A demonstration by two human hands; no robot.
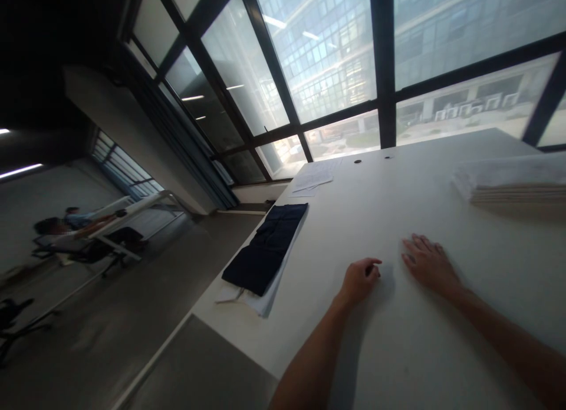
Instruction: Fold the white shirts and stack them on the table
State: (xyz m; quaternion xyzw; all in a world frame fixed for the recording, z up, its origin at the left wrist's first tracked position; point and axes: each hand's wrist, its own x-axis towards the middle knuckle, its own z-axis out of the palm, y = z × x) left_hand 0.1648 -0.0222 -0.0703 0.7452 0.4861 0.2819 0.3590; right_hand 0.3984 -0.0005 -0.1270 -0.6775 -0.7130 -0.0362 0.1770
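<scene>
My left hand (361,280) is just above or on the white table (354,221), its fingers loosely curled. A gap shows between index finger and thumb, and I see nothing in it. To its right, my right hand (428,263) lies palm down on the tabletop with fingers stretched out, holding nothing. A folded dark navy cloth (267,245) rests along the table's left edge, left of my left hand. Under it, white fabric or paper (260,304) sticks out. Beyond my right hand sits a neat stack of folded white cloth (519,180).
Printed paper sheets (313,179) lie at the far left corner of the table. Two small round dark fittings, one a cable hole (358,161), are near its far edge. Tall windows (309,56) stand behind. People sit at another desk (132,209) to the left.
</scene>
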